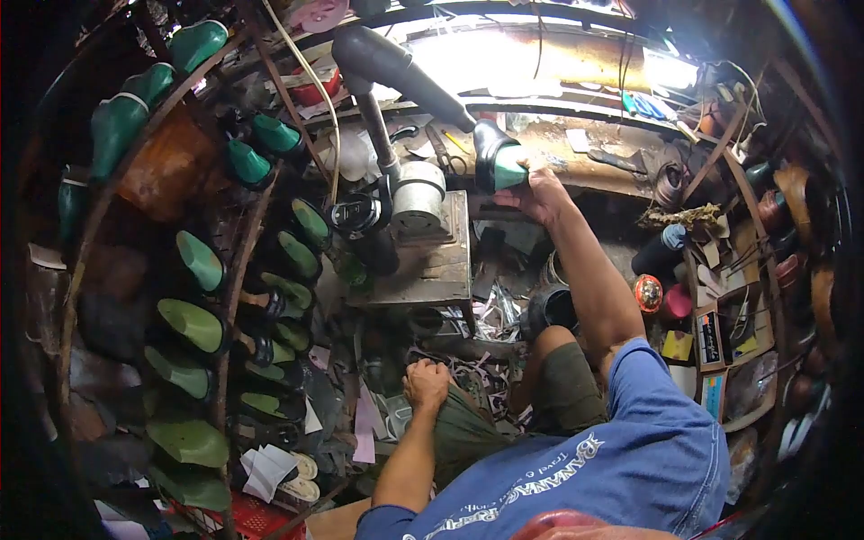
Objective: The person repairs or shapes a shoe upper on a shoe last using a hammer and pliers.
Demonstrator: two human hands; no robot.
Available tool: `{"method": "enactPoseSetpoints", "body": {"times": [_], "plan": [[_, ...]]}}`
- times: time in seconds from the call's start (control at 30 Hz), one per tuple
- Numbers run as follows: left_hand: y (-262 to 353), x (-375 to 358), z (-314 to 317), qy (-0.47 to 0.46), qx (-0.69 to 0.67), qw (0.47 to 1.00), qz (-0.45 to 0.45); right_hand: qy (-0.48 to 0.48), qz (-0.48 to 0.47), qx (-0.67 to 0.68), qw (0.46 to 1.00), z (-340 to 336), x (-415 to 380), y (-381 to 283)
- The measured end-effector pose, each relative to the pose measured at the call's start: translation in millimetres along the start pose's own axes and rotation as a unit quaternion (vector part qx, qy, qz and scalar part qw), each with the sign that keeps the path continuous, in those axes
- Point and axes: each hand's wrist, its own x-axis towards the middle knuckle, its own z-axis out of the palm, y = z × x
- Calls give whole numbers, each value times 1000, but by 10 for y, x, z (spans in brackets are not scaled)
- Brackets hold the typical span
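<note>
My right hand [540, 191] is closed around the heel end of a shoe last [509, 169], pale green with a black shoe upper [490, 148] over its front part. The last is raised at the tip of a dark, tapering blower nozzle [423, 90], with the black upper right at its mouth. The nozzle comes off a bent pipe above a round grey motor [418, 198] on a small wooden stand [423, 286]. My left hand [426, 385] rests on my left knee with its fingers curled in, nothing visible in it.
Racks of green shoe lasts [191, 326] stand on my left. Beyond the blower, a cluttered workbench [567, 148] carries scissors [447, 151] and other tools under a bright lamp. A shelf with boxes [711, 337] stands on my right. Scraps [499, 310] litter the floor.
</note>
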Motion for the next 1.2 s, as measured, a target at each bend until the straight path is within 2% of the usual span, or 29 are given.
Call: {"method": "enactPoseSetpoints", "body": {"times": [0.17,0.33,0.47,0.63,0.9,0.97,1.2], "plan": [[-26,13,29,11,14,1000,23,-2,4,-37,999,-1,50,7],[-10,2,24,13,7,1000,28,-59,-6,-47,997,-121,64,38],[-3,-10,15,16,0,999,36,-24,18,-58,998,-5,-80,-19],[25,-31,-17,14,11,999,34,-5,-13,-40,999,40,47,40],[58,-38,-69,-5,18,999,44,-22,-2,6,1000,-1,101,42],[61,-41,-49,2,7,1000,21,-23,-2,11,1000,-21,82,41],[53,-33,-50,8,7,999,30,-27,12,-52,998,-61,-21,27]]}}
